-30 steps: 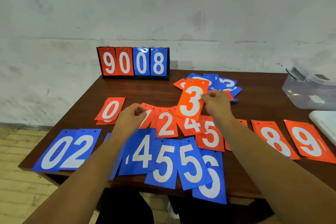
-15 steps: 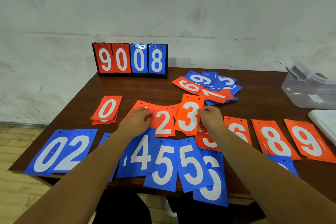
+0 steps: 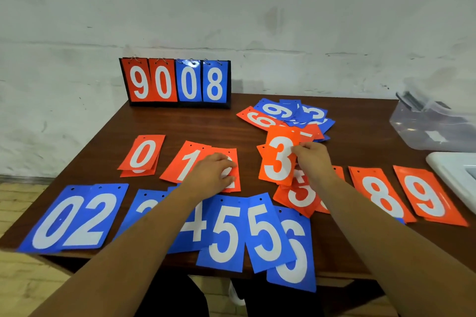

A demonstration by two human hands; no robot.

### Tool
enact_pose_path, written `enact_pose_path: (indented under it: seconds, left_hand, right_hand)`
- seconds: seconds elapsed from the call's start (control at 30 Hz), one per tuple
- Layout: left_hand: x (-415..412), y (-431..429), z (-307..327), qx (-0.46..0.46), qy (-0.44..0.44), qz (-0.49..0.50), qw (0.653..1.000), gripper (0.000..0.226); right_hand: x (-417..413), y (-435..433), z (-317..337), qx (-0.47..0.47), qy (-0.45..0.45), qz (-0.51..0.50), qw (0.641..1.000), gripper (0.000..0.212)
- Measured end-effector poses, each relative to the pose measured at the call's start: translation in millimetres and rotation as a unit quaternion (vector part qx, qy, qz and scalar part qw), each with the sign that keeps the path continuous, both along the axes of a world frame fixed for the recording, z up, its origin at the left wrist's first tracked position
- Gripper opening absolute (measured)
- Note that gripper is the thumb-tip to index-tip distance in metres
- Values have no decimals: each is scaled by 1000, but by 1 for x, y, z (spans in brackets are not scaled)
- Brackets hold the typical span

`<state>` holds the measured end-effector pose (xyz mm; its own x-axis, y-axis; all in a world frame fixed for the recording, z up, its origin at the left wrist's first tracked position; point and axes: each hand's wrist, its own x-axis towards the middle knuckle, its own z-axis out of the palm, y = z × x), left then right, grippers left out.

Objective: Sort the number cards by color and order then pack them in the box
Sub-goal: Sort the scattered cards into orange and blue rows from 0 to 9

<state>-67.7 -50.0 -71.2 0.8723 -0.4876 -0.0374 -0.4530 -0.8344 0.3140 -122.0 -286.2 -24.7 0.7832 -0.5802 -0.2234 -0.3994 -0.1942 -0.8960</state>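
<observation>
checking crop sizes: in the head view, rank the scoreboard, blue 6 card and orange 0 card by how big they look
1. scoreboard
2. blue 6 card, though it is nearest the camera
3. orange 0 card

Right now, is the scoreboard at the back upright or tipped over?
Upright: the scoreboard stands at the back of the table, showing 9008 face-on.

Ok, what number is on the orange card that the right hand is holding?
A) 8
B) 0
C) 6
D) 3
D: the right hand pinches the edge of an orange card that shows a big white 3.
</observation>
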Motion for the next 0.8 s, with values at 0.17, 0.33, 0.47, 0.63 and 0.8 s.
enact_pose_path:
  seconds: [0.17, 0.33, 0.47, 0.63, 0.8]
  left_hand:
    - [2, 3, 2, -10, 11, -7, 1000, 45]
    - [3, 5, 0, -4, 13, -6, 1000, 45]
    - [3, 5, 1, -2, 9, -6, 1000, 45]
    - [-1, -1, 3, -48, -64, -10, 997, 37]
    - [-12, -42, 12, -115, -77, -68, 988, 27]
  right_hand:
    - [14, 32, -2, -105, 35, 120, 987, 10]
    - [21, 54, -24, -298, 83, 160, 937, 22]
    - [17, 51, -30, -357, 94, 170, 914, 24]
    - [-2, 25, -28, -407, 44, 130, 903, 34]
    - [-29, -13, -23, -377, 64, 86, 920, 33]
